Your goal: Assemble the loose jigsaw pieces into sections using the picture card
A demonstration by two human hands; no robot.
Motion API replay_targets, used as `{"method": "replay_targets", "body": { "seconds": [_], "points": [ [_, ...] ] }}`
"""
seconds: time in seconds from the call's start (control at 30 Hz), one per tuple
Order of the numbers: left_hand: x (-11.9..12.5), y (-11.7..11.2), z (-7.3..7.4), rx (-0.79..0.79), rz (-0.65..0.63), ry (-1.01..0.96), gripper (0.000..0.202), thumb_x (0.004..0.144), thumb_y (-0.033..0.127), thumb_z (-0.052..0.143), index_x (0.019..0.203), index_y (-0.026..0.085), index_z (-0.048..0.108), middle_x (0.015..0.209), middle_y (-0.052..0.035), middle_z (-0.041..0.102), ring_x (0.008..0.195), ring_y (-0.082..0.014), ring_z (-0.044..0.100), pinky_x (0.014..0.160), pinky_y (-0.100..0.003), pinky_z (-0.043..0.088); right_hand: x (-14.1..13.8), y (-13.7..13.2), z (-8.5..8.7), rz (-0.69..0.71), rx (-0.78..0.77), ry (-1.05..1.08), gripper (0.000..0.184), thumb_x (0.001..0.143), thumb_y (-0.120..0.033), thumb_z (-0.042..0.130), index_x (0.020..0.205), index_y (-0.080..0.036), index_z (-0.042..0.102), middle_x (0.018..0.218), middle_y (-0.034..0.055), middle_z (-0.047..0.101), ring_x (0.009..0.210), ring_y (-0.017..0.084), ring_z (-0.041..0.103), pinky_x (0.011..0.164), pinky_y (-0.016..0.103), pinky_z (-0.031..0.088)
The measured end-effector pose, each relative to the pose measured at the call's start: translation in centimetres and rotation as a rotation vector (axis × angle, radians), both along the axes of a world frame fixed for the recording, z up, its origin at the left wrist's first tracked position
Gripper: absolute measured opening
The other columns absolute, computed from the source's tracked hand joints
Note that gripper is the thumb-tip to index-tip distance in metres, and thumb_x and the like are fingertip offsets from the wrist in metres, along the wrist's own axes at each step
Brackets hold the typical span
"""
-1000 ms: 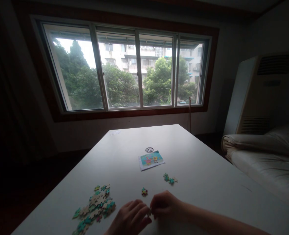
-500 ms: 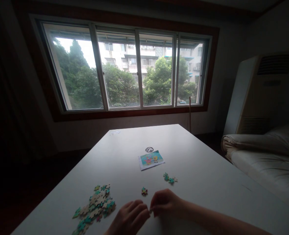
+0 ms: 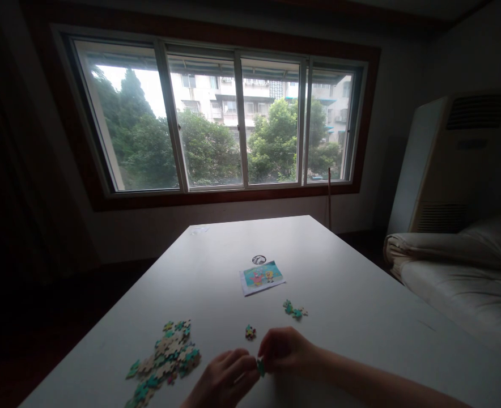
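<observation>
From my remote seat I watch two bare hands working low over the white worktop (image 3: 361, 323). The right hand (image 3: 288, 348) has its grip pinched, thumb and finger close together, on a small green puzzle piece (image 3: 260, 367) tipped up on edge between the two hands. The left hand (image 3: 227, 377) is just beside it, fingers curled with their tips at the piece; the light is dim there, so I can't tell whether that grip also has hold of it. Left of the left hand I see a loose pile of puzzle pieces (image 3: 169, 354), some showing teal and green, others their pale backs. A small multicoloured cluster (image 3: 250, 332) sits just beyond the hands, and a few green and pale pieces (image 3: 295, 310) lie farther out to the right. Beyond those I make out a cartoon picture sheet (image 3: 263, 277), with a round dark-rimmed item (image 3: 259, 260) near its far edge.
</observation>
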State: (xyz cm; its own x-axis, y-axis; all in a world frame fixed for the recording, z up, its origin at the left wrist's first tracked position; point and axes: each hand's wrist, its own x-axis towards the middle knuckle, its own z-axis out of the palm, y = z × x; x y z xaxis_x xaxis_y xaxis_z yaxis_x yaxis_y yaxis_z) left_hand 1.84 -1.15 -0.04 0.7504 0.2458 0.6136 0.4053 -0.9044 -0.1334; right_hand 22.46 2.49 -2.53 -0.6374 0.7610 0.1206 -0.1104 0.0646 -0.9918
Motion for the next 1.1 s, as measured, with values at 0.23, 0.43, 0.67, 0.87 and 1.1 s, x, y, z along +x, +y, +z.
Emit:
{"method": "replay_targets", "body": {
  "seconds": [0.23, 0.43, 0.67, 0.87, 1.1],
  "points": [
    [-0.1, 0.3, -0.3, -0.046, 0.007, 0.023, 0.024, 0.096, 0.019, 0.034, 0.091, 0.016, 0.057, 0.078, -0.003, 0.064, 0.068, -0.0125, 0.059, 0.059, -0.022, 0.048, 0.0, -0.1, 0.1, -0.023, 0.052, 0.008, 0.031, 0.064, -0.033, 0.077, 0.082, -0.009, 0.068, 0.067, 0.0026, 0.062, 0.057, 0.01, 0.053, 0.057, 0.023, 0.042],
    [-0.5, 0.9, -0.2, -0.008, 0.199, -0.024, 0.015, 0.092, 0.021, 0.042, 0.095, 0.018, 0.056, 0.082, -0.004, 0.065, 0.073, -0.0168, 0.062, 0.062, -0.027, 0.053, 0.8, 0.9, 1.2, -0.259, 0.232, -0.096, 0.01, 0.068, -0.018, 0.067, 0.074, -0.011, 0.064, 0.061, 0.0009, 0.059, 0.057, 0.012, 0.051, 0.054, 0.023, 0.039],
    [-2.8, 2.8, -1.4, -0.158, 0.486, -0.124, 0.018, 0.085, 0.021, 0.048, 0.101, 0.02, 0.055, 0.092, -0.005, 0.065, 0.081, -0.0187, 0.064, 0.07, -0.031, 0.055, 4.9, 4.8, 2.1, -0.588, 0.631, -0.38, 0.012, 0.069, -0.008, 0.051, 0.072, -0.015, 0.06, 0.07, 0.0016, 0.061, 0.065, 0.014, 0.055, 0.064, 0.026, 0.044],
    [-3.4, 3.6, -3.3, -0.226, 0.728, -0.133, 0.03, 0.081, 0.021, 0.05, 0.11, 0.019, 0.054, 0.104, -0.0078, 0.063, 0.1, -0.0231, 0.059, 0.088, -0.038, 0.049, 6.0, 6.6, 1.3, -0.654, 0.641, -0.476, 0.015, 0.068, -0.004, 0.047, 0.067, -0.015, 0.057, 0.063, -0.0001, 0.057, 0.061, 0.014, 0.053, 0.06, 0.024, 0.042],
    [-2.6, 3.2, -2.0, -0.388, 0.829, -0.006, 0.023, 0.085, 0.015, 0.042, 0.101, 0.018, 0.058, 0.106, -0.0072, 0.062, 0.101, -0.0207, 0.056, 0.089, -0.035, 0.044, 5.5, 6.0, 1.0, -0.636, 0.709, -0.597, 0.015, 0.073, -0.006, 0.049, 0.075, -0.017, 0.059, 0.082, 0.0038, 0.058, 0.068, 0.015, 0.054, 0.065, 0.026, 0.044]
  ]
}}
